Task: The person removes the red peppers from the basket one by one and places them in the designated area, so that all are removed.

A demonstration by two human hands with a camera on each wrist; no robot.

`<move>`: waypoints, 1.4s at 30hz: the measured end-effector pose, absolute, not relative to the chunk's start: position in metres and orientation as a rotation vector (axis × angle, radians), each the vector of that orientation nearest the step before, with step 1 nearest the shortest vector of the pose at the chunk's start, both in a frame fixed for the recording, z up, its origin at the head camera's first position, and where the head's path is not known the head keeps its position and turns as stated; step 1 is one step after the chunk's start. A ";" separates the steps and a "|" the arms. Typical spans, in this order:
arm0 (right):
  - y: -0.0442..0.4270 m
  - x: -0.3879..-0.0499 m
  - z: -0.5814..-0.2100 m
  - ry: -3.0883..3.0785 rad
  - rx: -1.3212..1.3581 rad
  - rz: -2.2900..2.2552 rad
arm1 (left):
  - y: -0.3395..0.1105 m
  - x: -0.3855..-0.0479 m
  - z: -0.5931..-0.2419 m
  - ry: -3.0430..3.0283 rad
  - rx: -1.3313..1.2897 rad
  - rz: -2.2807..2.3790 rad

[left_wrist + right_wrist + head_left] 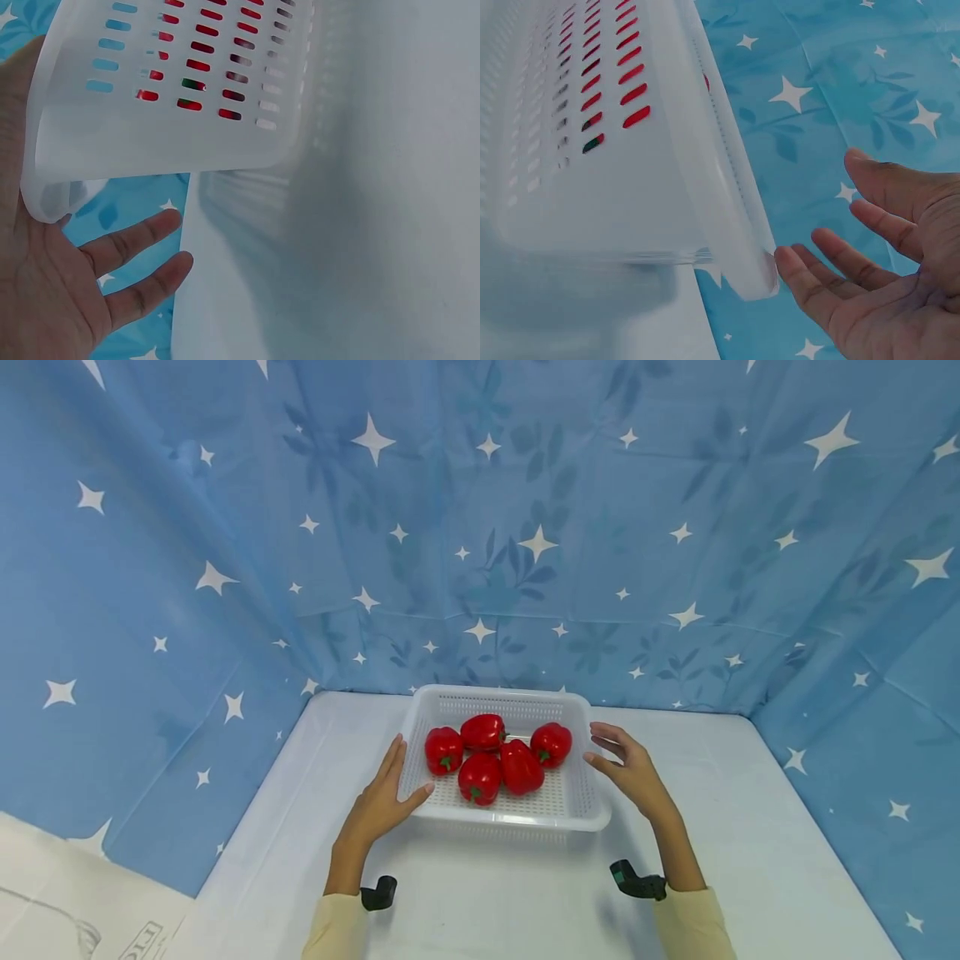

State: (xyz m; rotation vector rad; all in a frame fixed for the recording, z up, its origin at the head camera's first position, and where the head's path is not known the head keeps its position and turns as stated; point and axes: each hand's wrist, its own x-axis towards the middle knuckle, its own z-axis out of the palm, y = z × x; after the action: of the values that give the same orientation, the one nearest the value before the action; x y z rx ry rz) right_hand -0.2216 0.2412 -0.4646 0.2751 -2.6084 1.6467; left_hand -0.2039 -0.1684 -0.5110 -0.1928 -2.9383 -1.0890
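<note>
A white perforated plastic basket (510,821) stands on the white table, holding several red bell peppers (480,779) with green stems. My left hand (378,803) is at the basket's left side, thumb spread towards the front rim and fingers straight along the side. In the left wrist view, the palm (52,292) lies close to the basket's rim, and two fingers reach below it. On the right side my right hand (630,770) has loosely bent, spread fingers. One fingertip comes very near the rim in the right wrist view; whether it touches, I cannot tell.
The white tabletop (495,893) extends in front of the basket and to both sides. Behind it and at the sides hangs a blue curtain (465,585) with white stars and leaves. Dark wrist devices (637,882) sit by the sleeve cuffs. Printed pale material lies at lower left.
</note>
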 end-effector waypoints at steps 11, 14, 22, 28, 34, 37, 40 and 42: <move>0.241 -0.253 -0.474 -2.654 0.624 1.737 | -0.168 -0.201 -0.515 -2.938 -0.185 -1.068; 0.237 -0.261 -0.475 -2.670 0.717 1.752 | -0.168 -0.201 -0.515 -2.936 -0.179 -1.055; 0.230 -0.282 -0.473 -2.800 0.861 1.636 | -0.170 -0.199 -0.517 -2.921 -0.166 -1.039; 0.232 -0.299 -0.464 -2.942 0.936 1.539 | -0.169 -0.197 -0.518 -2.931 -0.148 -1.044; 0.230 -0.309 -0.451 -3.111 0.944 1.425 | -0.169 -0.198 -0.518 -2.936 -0.154 -1.043; 0.225 -0.316 -0.448 -3.146 0.958 1.382 | -0.169 -0.198 -0.517 -2.923 -0.157 -1.036; 0.220 -0.322 -0.448 -3.195 0.943 1.346 | -0.169 -0.200 -0.515 -2.914 -0.158 -1.041; 0.217 -0.324 -0.447 -3.260 0.900 1.302 | -0.168 -0.201 -0.515 -2.914 -0.171 -1.042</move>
State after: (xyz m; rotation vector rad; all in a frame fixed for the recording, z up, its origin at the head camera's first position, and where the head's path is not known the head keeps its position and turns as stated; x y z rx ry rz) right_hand -0.3241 0.2166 -0.4471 0.9005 -3.2599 1.3017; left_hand -0.2012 -0.1683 -0.5150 -0.1713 -2.9136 -1.0419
